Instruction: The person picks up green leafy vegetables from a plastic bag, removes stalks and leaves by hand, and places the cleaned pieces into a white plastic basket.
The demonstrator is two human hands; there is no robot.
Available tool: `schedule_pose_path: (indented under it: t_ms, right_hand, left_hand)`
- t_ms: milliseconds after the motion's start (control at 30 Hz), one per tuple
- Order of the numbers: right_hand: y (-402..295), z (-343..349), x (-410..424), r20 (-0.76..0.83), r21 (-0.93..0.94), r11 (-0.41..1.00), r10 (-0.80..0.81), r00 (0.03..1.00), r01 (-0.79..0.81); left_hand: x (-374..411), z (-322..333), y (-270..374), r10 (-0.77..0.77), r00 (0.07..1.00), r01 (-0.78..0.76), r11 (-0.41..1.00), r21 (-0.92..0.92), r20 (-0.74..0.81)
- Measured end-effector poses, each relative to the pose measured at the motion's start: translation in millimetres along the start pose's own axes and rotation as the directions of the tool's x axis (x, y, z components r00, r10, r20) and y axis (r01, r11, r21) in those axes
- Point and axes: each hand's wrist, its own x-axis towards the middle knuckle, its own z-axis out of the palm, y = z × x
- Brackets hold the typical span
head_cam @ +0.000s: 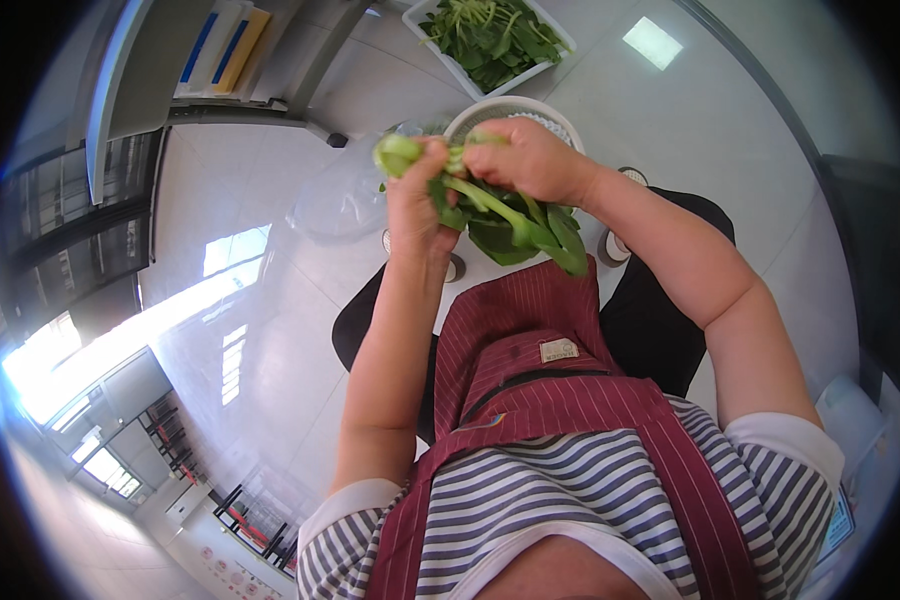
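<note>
My left hand (422, 191) grips a leafy green vegetable (506, 217) near its pale, thick stem end, which sticks out past the thumb. Close beside it, my right hand (529, 160) has its fingers closed on the stems of the same greens; the stem part between the hands is blurred. Broad dark leaves hang below both hands, above my maroon striped apron. Beneath the hands stands a round, light-coloured basket (574, 129), partly hidden by them. Beyond it, a white rectangular tub (461, 77) holds a heap of leafy greens (487, 41).
A clear plastic bag (337, 206) lies on the tiled floor left of the basket, with some greens by it. A metal-framed table or shelf leg (322, 67) with a black foot stands at upper left. Glass panels with a dark frame edge (780, 82) run along the right.
</note>
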Motion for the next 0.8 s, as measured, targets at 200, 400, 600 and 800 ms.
schedule_pose_path:
  t_ms: [200,400,600,800]
  right_hand:
    - [-16.1,-18.8,2.4,-0.082,-0.125,0.991,0.033,0.996,-0.043]
    - [-1.2,-12.1,4.8,-0.073,-0.542,0.839,0.009,0.997,-0.047]
    - [13.1,-17.3,5.0,-0.092,-0.841,0.538,-0.039,0.995,-0.056]
    - [12.3,-19.2,5.9,-0.042,-0.76,0.642,-0.206,0.978,0.103]
  left_hand:
    - [4.3,10.8,5.0,0.181,0.975,-0.14,0.952,0.274,-0.13]
    - [14.9,2.2,-6.1,0.241,0.967,-0.192,0.902,0.387,-0.082]
    - [14.7,-15.4,-11.7,0.249,0.969,-0.169,0.64,0.75,0.006]
    - [31.5,-41.4,-25.7,0.308,0.947,-0.125,0.626,0.77,-0.097]
